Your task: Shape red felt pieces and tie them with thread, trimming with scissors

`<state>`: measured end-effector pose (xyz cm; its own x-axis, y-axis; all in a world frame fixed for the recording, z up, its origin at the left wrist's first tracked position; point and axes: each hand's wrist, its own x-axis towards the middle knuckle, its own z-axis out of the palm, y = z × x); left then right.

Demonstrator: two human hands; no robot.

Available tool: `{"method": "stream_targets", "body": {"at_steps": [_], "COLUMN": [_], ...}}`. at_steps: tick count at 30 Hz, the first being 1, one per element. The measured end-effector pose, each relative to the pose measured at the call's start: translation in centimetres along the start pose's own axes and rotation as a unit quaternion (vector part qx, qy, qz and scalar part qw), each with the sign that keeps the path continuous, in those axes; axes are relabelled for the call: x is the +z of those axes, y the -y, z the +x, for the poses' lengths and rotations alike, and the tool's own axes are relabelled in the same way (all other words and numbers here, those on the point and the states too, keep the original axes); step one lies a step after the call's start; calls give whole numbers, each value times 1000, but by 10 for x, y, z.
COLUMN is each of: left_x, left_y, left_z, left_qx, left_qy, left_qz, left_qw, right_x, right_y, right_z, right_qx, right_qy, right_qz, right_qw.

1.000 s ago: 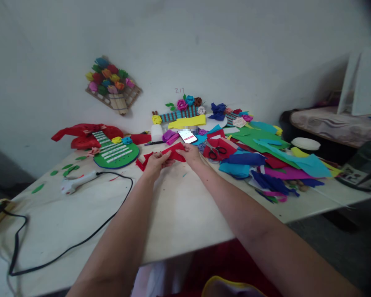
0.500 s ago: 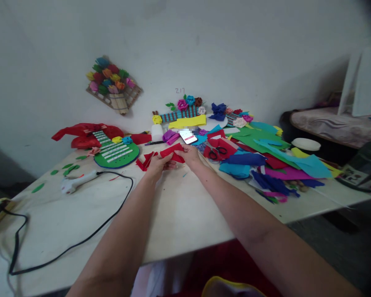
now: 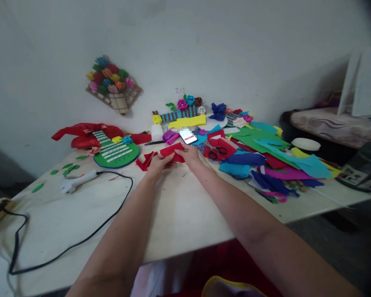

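Observation:
Between my hands is a piece of red paper, held just above the table. My left hand pinches its lower left part, thumb on top. At the right end my right hand is closed on the same paper, its thumb pressing near the lower edge. More folded red paper pieces lie just left of my left hand. Behind my right hand rests a phone with a lit screen. Black-handled scissors lie on red paper to the right of that hand.
A white glue gun and its black cord lie on the left. Behind it is a green guitar-shaped craft. Coloured paper sheets cover the right side. Paper flowers stand along the wall, and a dark bag sits far right.
My fingers have shifted very slightly on the red paper. Both hands stay in the same place, and the things around them have not moved.

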<state>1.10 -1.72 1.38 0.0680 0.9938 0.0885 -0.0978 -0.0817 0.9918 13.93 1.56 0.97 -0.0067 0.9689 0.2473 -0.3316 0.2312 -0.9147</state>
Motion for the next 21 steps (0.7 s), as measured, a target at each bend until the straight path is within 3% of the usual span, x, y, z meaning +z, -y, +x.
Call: {"method": "stream_targets", "body": {"at_steps": [21], "left_x": [1], "left_y": [5], "left_z": [2], "left_qx": [-33], "left_qy": [94], "left_qz": [57], "left_qw": [993], "right_x": [6], "right_y": [-2], "right_z": [-3], "right_qx": [-5], "right_qy": [-41], "right_qz": [27], "right_qw": [999]}}
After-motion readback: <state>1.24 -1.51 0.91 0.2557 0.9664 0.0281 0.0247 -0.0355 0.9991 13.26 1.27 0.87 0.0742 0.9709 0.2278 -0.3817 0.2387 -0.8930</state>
